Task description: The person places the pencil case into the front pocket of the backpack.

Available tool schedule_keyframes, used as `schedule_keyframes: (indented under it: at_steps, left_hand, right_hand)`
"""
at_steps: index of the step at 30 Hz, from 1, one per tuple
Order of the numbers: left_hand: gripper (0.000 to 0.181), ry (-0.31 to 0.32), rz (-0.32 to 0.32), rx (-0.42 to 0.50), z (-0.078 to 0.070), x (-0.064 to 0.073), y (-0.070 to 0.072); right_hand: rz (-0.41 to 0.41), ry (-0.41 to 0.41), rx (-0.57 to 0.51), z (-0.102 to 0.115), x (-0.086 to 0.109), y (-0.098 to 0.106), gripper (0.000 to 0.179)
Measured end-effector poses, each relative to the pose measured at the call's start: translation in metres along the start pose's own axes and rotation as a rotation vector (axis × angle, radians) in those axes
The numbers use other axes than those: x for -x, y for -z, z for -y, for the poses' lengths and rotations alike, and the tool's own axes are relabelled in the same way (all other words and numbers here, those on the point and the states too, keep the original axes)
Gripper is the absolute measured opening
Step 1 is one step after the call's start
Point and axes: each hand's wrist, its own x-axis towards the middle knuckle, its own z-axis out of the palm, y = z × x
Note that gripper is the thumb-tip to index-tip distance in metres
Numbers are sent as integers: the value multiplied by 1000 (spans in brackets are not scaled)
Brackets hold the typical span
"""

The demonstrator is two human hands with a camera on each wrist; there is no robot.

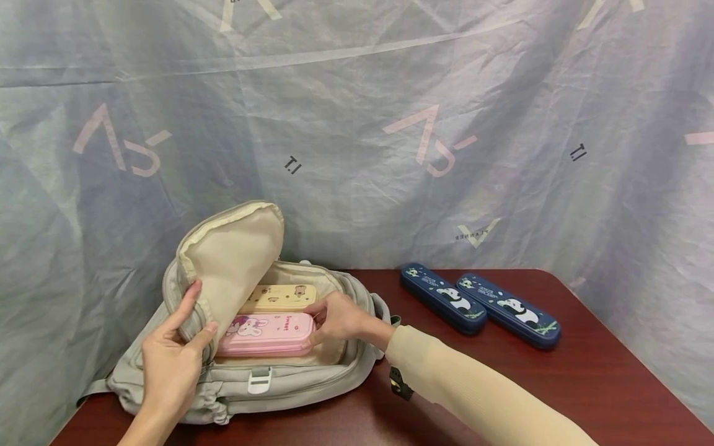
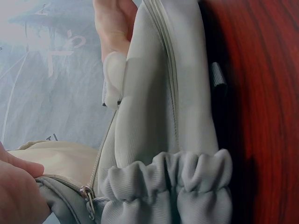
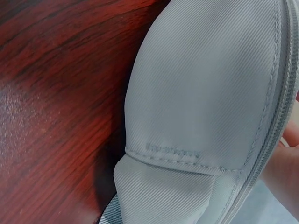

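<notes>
A pale grey-green backpack (image 1: 301, 390) lies on the table with its front flap (image 1: 240, 248) folded back, showing a cream lining. My left hand (image 1: 173, 359) holds the flap's edge between thumb and fingers; in the left wrist view the thumb (image 2: 23, 168) lies by the zipper. Inside the pocket are a pink pencil case (image 1: 273, 334) with a rabbit print and, behind it, a yellow pencil case (image 1: 290, 297) with small bear prints. My right hand (image 1: 340, 319) grips the right end of the pink case. The flap covers the left ends of both cases.
Two navy pencil cases with panda prints, a left one (image 1: 443, 298) and a right one (image 1: 510, 311), lie side by side on the dark red table (image 1: 480, 384). A grey printed cloth (image 1: 357, 124) hangs behind the table.
</notes>
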Motion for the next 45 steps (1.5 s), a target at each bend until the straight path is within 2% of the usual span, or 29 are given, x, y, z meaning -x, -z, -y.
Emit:
schedule_keyframes:
  at_steps: [8,16,32,42,45]
  left_hand:
    - [72,7,-2,6,-1,0,0]
    - [72,7,-8,11,-2,0,0]
    - [71,-7,-2,35,-2,0,0]
    - [70,0,-5,38,0,0,1]
    - [71,5,-7,36,1,1,1]
  right_hand:
    - [25,-9,-55,0,1,3,56]
    - [23,-13,-58,-1,-3,4,53]
    - [34,-51,-248,-5,-6,-2,51]
    - [6,-70,-260,-5,-3,-3,51]
    - [-16,-77,-235,-1,2,-1,52]
